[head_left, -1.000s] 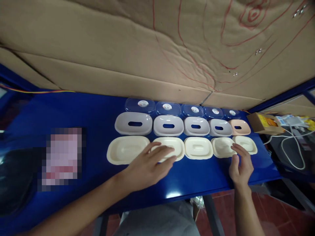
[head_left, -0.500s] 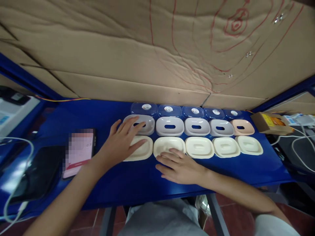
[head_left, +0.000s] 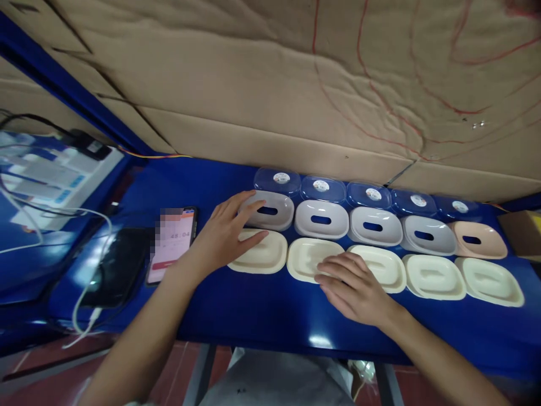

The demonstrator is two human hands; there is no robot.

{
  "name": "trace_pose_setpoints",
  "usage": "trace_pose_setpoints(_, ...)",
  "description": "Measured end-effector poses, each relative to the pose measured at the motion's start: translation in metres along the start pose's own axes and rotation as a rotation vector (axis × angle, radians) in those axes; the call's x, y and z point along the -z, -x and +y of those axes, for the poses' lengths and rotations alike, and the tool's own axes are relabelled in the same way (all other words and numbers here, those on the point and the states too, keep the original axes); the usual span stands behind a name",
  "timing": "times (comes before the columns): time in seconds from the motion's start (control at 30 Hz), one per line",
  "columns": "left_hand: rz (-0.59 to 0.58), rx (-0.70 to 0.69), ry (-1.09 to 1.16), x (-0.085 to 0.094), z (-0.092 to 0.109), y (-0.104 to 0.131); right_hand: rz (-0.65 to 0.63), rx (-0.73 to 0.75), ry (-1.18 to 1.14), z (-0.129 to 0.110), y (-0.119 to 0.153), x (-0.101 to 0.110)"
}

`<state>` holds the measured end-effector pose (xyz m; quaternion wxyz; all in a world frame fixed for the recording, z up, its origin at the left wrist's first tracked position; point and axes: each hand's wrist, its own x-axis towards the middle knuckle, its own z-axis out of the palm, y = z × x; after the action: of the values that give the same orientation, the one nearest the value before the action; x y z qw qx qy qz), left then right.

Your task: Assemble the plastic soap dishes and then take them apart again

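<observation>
Three rows of dishes lie on the blue table [head_left: 262,316]. Clear lids with round stickers [head_left: 323,189] form the back row. In the middle are grey slotted trays [head_left: 322,220] and one peach tray [head_left: 479,239] at the right end. Cream dishes [head_left: 435,276] make up the front row. My left hand [head_left: 224,231], fingers spread, is at the leftmost grey tray [head_left: 270,210] and partly covers the leftmost cream dish [head_left: 264,254]. Over the front edges of the second and third cream dishes is my right hand [head_left: 355,287], its fingers loosely apart and nothing visible in it.
A phone [head_left: 175,242] with a lit screen lies left of my left hand. Beside it are a black device [head_left: 120,265] and a white cable [head_left: 91,318]. A cardboard wall [head_left: 253,84] rises behind the table, and a cardboard box [head_left: 522,228] stands at the right.
The view has swung left, so the table items appear further right. My left hand stays by the leftmost trays; my right hand's fingers are a little closer together.
</observation>
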<state>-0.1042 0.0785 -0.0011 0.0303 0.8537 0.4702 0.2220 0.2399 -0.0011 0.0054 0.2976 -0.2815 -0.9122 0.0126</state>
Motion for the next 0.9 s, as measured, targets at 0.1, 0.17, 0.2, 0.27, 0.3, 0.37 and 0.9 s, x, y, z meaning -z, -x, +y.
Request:
trace_pose_setpoints(0.1,-0.044,0.019,0.021,-0.002,-0.002,0.001,-0.002,-0.007,-0.008,0.002,0.001,0.0)
trace_pose_setpoints(0.17,-0.066,0.039,0.033,-0.005,-0.004,0.002,-0.002,-0.003,-0.019,0.002,0.002,0.0)
trace_pose_setpoints(0.2,-0.077,0.051,0.039,-0.006,-0.005,0.002,-0.004,-0.002,-0.027,0.002,0.002,0.0)
trace_pose_setpoints(0.27,-0.108,0.076,0.046,-0.011,-0.006,0.002,-0.01,-0.002,-0.045,0.002,0.002,-0.001)
trace_pose_setpoints(0.3,-0.128,0.09,0.047,-0.013,-0.007,0.001,-0.012,-0.002,-0.052,0.003,0.003,-0.002)
trace_pose_setpoints(0.37,-0.156,0.12,0.043,-0.016,-0.008,0.001,-0.02,-0.003,-0.064,0.003,0.004,-0.004)
trace_pose_setpoints(0.9,0.033,0.071,0.132,-0.01,-0.012,-0.006,-0.021,-0.007,-0.096,0.007,0.004,-0.007)
